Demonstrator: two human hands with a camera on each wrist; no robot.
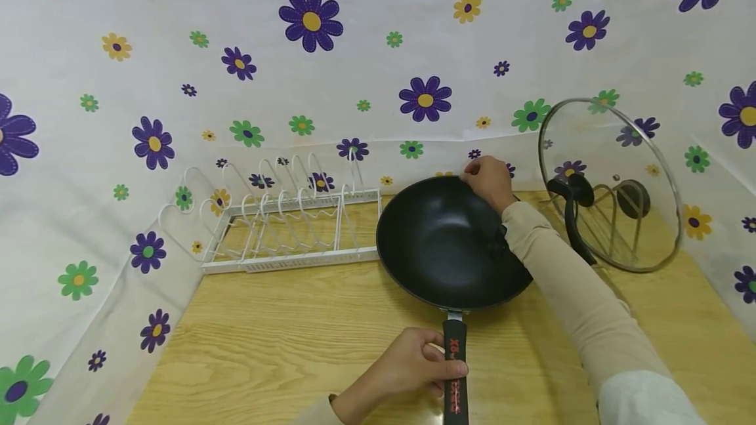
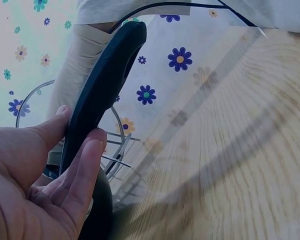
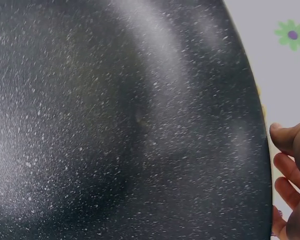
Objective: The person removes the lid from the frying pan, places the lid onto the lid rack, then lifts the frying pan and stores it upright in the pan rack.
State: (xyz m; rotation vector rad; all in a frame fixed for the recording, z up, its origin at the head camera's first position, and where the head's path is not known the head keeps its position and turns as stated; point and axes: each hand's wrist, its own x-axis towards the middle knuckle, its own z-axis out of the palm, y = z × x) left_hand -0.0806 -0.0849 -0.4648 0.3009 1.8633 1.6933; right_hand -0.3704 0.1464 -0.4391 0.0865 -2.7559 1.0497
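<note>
A black wok [image 1: 443, 248] with a long black handle [image 1: 455, 372] marked in red is in the middle of the head view. My left hand [image 1: 413, 363] pinches that handle between thumb and fingers, which the left wrist view shows from close by. At the wok's far rim is my right hand [image 1: 489, 181]. In the right wrist view, the right hand [image 3: 295, 170] has loosely bent fingers just outside the rim, with a narrow gap at the thumb tip. The dark speckled inside of the wok [image 3: 115, 125] fills most of that view. Whether the wok's base touches the table cannot be made out.
A white wire rack [image 1: 295, 259] stands left of the wok. Right of my forearm, a glass lid [image 1: 664, 156] with a black knob leans upright in a wire holder [image 1: 611, 215]. Flower-patterned sheeting [image 1: 366, 51] rises behind the wooden table [image 1: 283, 333].
</note>
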